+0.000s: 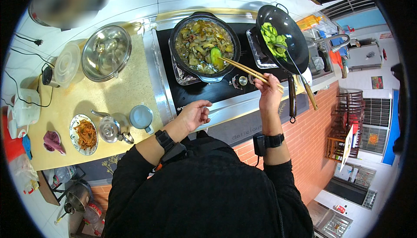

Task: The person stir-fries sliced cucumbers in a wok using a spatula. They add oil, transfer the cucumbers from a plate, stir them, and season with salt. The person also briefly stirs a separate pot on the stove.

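Note:
Wooden chopsticks [249, 70] are gripped in my right hand [270, 88] and reach left over the stove. Their tips meet a green vegetable slice [215, 58] at the surface of a stew in a black clay pot [173, 47]. The pot sits on the left burner of a black gas stove [182, 96]. My left hand [195, 114] hovers at the stove's front edge, fingers loosely curled and holding nothing. On the right burner, a tilted black wok [298, 39] holds sliced green vegetables [273, 41], with a wooden-handled spatula [294, 63] resting in it.
Left of the stove, the yellow counter [110, 98] carries a steel bowl [107, 54], a plate of shredded food [85, 133], a metal pot with a spout [110, 127] and a blue-grey mug [141, 117]. The wok's handle [292, 98] juts past the counter's front edge. A faucet [340, 42] stands beyond the wok.

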Available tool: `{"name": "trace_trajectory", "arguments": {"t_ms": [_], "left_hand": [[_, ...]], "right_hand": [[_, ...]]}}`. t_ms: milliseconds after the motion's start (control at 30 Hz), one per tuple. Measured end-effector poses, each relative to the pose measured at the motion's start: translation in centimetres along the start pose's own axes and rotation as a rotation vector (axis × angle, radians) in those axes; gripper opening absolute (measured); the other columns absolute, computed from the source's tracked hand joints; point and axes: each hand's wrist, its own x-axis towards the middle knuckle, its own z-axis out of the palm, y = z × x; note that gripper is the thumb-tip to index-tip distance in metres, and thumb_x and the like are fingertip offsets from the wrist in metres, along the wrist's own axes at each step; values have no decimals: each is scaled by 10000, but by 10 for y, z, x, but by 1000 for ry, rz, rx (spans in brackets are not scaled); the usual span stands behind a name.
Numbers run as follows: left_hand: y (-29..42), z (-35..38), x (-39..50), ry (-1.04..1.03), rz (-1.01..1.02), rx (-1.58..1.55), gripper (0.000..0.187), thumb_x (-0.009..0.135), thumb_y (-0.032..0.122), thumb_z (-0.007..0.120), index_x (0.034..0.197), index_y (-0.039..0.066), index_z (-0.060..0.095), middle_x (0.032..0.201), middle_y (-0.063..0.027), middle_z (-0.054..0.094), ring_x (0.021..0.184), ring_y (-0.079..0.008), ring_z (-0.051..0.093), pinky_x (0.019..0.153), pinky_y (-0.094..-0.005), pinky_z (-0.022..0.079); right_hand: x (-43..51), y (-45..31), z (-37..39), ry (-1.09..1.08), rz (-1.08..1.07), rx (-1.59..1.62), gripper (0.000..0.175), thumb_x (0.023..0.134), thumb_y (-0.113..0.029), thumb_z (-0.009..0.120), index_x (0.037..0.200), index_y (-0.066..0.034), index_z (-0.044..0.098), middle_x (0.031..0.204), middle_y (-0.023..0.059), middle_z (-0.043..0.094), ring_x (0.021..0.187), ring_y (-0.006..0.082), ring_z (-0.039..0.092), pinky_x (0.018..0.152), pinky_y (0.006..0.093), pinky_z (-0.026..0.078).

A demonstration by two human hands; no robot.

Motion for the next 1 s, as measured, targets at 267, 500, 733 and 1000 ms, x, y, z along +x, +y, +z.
{"name": "trace_trajectory", "arguments": {"t_ms": [267, 500, 733, 1000], "left_hand": [[9, 2, 2, 15, 1, -35, 155, 863, 241, 571, 907, 92, 570, 610, -6, 491, 547, -131, 447, 687, -325, 432], [8, 3, 1, 3, 15, -63, 159, 855, 236, 581, 896, 83, 572, 618, -13, 497, 545, -141, 443, 683, -338, 428], [11, 15, 2, -22, 21, -64, 161, 861, 239, 571, 885, 80, 582, 622, -11, 509, 543, -153, 456, 704, -365, 434], [7, 31, 3, -64, 26, -62, 168, 858, 217, 577, 923, 63, 560, 623, -20, 494, 541, -153, 452, 693, -358, 433]], "right_hand": [[-5, -12, 18, -133, -84, -138, 222, 934, -211, 557, 929, 6, 600, 816, 115, 646, 657, 207, 668, 580, 279, 555], [-4, -17, 30, -202, -215, -147, 220, 934, -182, 563, 931, 35, 598, 847, 118, 643, 682, 223, 674, 603, 288, 564], [-16, -40, 44, -466, -778, -644, 105, 899, -65, 560, 859, 13, 619, 795, 96, 636, 697, 186, 635, 637, 278, 515], [31, -98, 4, -120, -947, -766, 150, 931, -55, 518, 931, 56, 618, 831, 100, 618, 725, 163, 643, 641, 243, 517]]}}
